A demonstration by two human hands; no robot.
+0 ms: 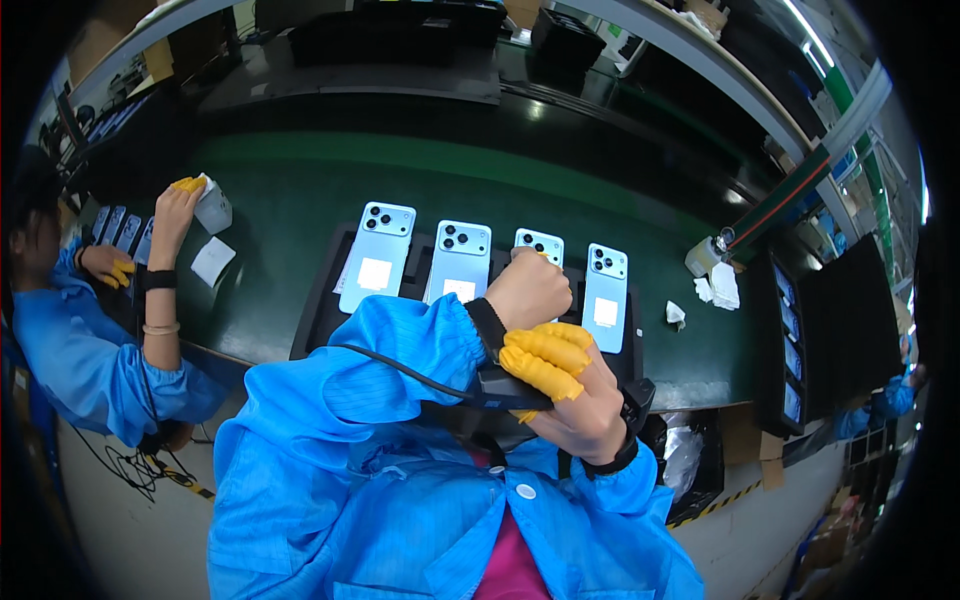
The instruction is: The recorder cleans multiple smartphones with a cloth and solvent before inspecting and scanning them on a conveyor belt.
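Several light blue smartphones lie back up in a row in a black tray (318, 315). A white square sticker shows on the phones at the left (378, 262), middle left (458, 262) and right (605, 300). My left hand (532, 290) is curled closed over the third phone (541, 242), covering its lower part; what its fingers hold, if anything, is hidden. My right hand (570, 385), with yellow finger cots, crosses beside my left wrist. Its bent fingers and thumb close on a small black device (500, 388) with a cable, at the left wristband (487, 325).
At the right stand a small container with a metal top (700, 257), white wipes (722, 287) and a black tray of phones (785, 345). On the left a co-worker's raised hand (178, 215) holds a white wipe by a white tub (214, 212).
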